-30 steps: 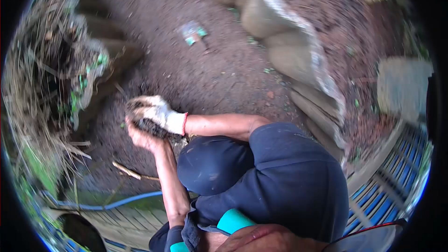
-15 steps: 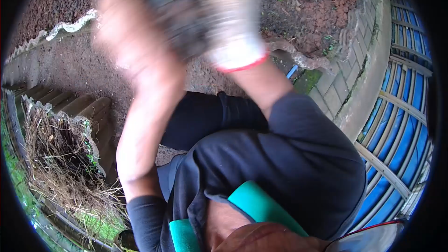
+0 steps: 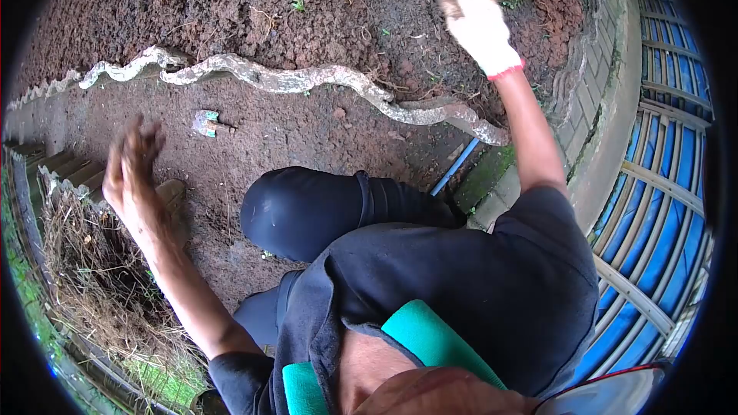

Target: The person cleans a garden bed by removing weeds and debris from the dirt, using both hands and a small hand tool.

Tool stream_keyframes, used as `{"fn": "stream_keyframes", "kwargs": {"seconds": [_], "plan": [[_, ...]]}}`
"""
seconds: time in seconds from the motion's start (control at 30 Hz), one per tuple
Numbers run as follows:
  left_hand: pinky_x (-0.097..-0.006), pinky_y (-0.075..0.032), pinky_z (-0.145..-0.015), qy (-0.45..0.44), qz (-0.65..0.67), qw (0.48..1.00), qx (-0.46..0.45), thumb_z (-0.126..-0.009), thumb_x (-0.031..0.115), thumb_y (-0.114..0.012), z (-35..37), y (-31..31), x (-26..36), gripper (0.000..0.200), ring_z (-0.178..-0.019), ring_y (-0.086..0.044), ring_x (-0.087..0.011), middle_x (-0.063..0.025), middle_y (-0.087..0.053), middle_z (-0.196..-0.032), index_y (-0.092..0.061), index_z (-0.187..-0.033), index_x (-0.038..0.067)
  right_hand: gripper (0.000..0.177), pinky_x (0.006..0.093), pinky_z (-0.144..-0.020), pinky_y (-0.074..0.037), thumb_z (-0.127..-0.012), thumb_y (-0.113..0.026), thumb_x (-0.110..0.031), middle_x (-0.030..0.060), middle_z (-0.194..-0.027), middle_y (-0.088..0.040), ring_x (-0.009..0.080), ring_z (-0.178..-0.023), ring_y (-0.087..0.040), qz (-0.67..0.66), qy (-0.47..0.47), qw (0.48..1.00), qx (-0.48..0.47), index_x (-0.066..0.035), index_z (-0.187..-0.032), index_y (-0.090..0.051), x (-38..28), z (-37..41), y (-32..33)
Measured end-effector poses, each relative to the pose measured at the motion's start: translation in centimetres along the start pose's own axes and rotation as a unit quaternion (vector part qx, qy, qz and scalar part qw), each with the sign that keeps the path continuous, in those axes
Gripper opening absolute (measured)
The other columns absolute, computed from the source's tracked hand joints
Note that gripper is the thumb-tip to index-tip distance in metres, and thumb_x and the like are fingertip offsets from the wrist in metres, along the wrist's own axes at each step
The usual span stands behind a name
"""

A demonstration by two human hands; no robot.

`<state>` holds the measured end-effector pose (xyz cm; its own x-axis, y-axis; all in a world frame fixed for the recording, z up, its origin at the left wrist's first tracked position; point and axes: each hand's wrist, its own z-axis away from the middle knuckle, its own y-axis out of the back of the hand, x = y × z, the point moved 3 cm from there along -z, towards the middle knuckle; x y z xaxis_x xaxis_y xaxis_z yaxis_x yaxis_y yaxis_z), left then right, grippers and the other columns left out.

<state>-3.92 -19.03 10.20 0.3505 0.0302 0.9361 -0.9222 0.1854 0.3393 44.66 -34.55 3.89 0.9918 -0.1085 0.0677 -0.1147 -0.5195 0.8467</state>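
Observation:
My left hand (image 3: 137, 173), bare and soil-marked, is raised at the left above the path with its fingers apart and nothing in them. My right hand (image 3: 475, 21), in a white glove with a red cuff, reaches out over the dark soil bed (image 3: 361, 23) at the upper right. Its fingertips are smeared by motion, so whether they hold anything is unclear. Between the hands a wavy, pale-topped sheet edge (image 3: 269, 77) borders the bed.
A small pale and green object (image 3: 206, 123) lies on the dirt path (image 3: 307, 123). Dry grass and roots (image 3: 100, 269) fill a corrugated enclosure at the left. A blue rod (image 3: 455, 167) lies by my knee (image 3: 288, 211). Paving and blue slatted fencing (image 3: 646, 261) stand at the right.
My hands were close together at the top centre, blurred, with something dark between them. They have moved apart, the left down to the left and the right out over the soil.

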Motion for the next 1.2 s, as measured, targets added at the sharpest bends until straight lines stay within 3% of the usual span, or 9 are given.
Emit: {"fn": "stream_keyframes", "kwargs": {"seconds": [0.07, 0.13, 0.23, 0.33, 0.43, 0.53, 0.77, 0.97, 1.2], "plan": [[-0.0527, -0.047, -0.105, 0.028, 0.039, 0.999, 0.003, -0.099, 0.045, -0.054, 0.4, 5.1, -9.5, 0.055, -0.118, -0.061, -0.0365, -0.0278, -0.06, -0.127, -0.056, -0.135, 0.003, 0.038, 0.041, -0.108, -0.042, -0.098, -0.05, -0.033, 0.0159, -0.135, -0.058, 0.0307, -0.125, -0.054, -0.026, -0.008, 0.986, -0.163, -0.013, -0.128, -0.06, 0.5, -0.2, -3.2], [-0.0474, -0.053, -0.098, 0.175, -0.128, 0.972, 0.087, -0.099, 0.035, -0.057, 4.5, 5.2, -8.5, 0.043, -0.109, -0.067, -0.0323, -0.0251, -0.065, -0.12, -0.062, -0.128, 0.003, 0.05, 0.0406, -0.107, -0.042, -0.1, -0.041, -0.048, 0.0199, -0.132, -0.059, 0.0339, -0.124, -0.055, -0.072, -0.076, 0.97, -0.22, -0.011, -0.126, -0.062, -0.4, 0.5, -3.2], [-0.0395, -0.057, -0.088, 0.217, 0.036, 0.969, 0.114, -0.095, 0.031, -0.065, 8.6, 10.5, -19.6, 0.04, -0.096, -0.07, -0.0242, -0.0161, -0.07, -0.109, -0.066, -0.12, 0.0, 0.066, 0.0414, -0.104, -0.044, -0.096, -0.039, -0.06, 0.0252, -0.121, -0.064, 0.037, -0.118, -0.059, -0.014, -0.302, 0.801, -0.516, -0.005, -0.12, -0.067, 0.1, 0.5, 0.2], [-0.0378, -0.058, -0.082, 0.266, 0.101, 0.946, 0.155, -0.094, 0.025, -0.067, 12.3, 12.2, -23.9, 0.034, -0.087, -0.069, -0.0228, -0.013, -0.069, -0.097, -0.067, -0.115, -0.002, 0.077, 0.044, -0.099, -0.046, -0.094, -0.035, -0.067, 0.0285, -0.111, -0.066, 0.0397, -0.111, -0.062, -0.001, -0.321, 0.823, -0.468, 0.0, -0.111, -0.069, 1.7, 1.5, 0.8], [-0.0379, -0.059, -0.08, 0.308, 0.112, 0.928, 0.18, -0.093, 0.02, -0.067, 13.9, 12.0, -25.1, 0.029, -0.086, -0.069, -0.0247, -0.0134, -0.069, -0.096, -0.067, -0.112, -0.003, 0.059, 0.0458, -0.095, -0.048, -0.096, -0.044, -0.052, 0.0273, -0.113, -0.065, 0.0398, -0.107, -0.063, 0.065, -0.208, 0.856, -0.47, -0.002, -0.118, -0.065, 1.5, -1.4, 1.4], [-0.0397, -0.059, -0.082, 0.31, 0.139, 0.924, 0.175, -0.092, 0.021, -0.069, 14.4, 11.9, -25.1, 0.033, -0.088, -0.07, -0.027, -0.0144, -0.069, -0.097, -0.067, -0.114, -0.003, 0.04, 0.0506, -0.086, -0.051, -0.099, -0.043, -0.037, 0.024, -0.098, -0.069, 0.0416, -0.095, -0.066, 0.01, -0.072, 0.963, -0.258, -0.006, -0.114, -0.064, 1.5, -2.0, -0.7], [-0.0403, -0.059, -0.083, 0.287, 0.142, 0.935, 0.153, -0.091, 0.022, -0.07, 15.1, 12.3, -24.7, 0.032, -0.088, -0.07, -0.0257, -0.0098, -0.067, -0.088, -0.068, -0.114, -0.002, 0.03, 0.0486, -0.083, -0.052, -0.089, -0.052, -0.023, 0.0246, -0.097, -0.069, 0.0411, -0.093, -0.067, 0.106, -0.114, 0.909, -0.386, -0.002, -0.101, -0.069, 2.4, 1.3, -3.2], [-0.0438, -0.057, -0.085, 0.353, 0.159, 0.904, 0.182, -0.09, 0.023, -0.071, 18.0, 13.2, -28.0, 0.032, -0.089, -0.07, -0.026, -0.0045, -0.06, -0.079, -0.069, -0.113, 0.0, 0.049, 0.0436, -0.083, -0.053, -0.087, -0.059, -0.046, 0.0263, -0.098, -0.069, 0.039, -0.093, -0.068, -0.024, -0.233, 0.795, -0.56, 0.0, -0.1, -0.072, 4.6, 1.3, 2.1], [-0.0451, -0.056, -0.086, 0.33, 0.147, 0.914, 0.182, -0.091, 0.022, -0.069, 17.8, 14.8, -27.8, 0.031, -0.09, -0.07, -0.0264, -0.0037, -0.06, -0.076, -0.068, -0.113, 0.0, 0.029, 0.045, -0.087, -0.052, -0.087, -0.058, -0.031, 0.0192, -0.098, -0.07, 0.0358, -0.094, -0.067, 0.074, -0.131, 0.944, -0.294, -0.008, -0.097, -0.073, 3.3, -0.5, 4.1]]}}
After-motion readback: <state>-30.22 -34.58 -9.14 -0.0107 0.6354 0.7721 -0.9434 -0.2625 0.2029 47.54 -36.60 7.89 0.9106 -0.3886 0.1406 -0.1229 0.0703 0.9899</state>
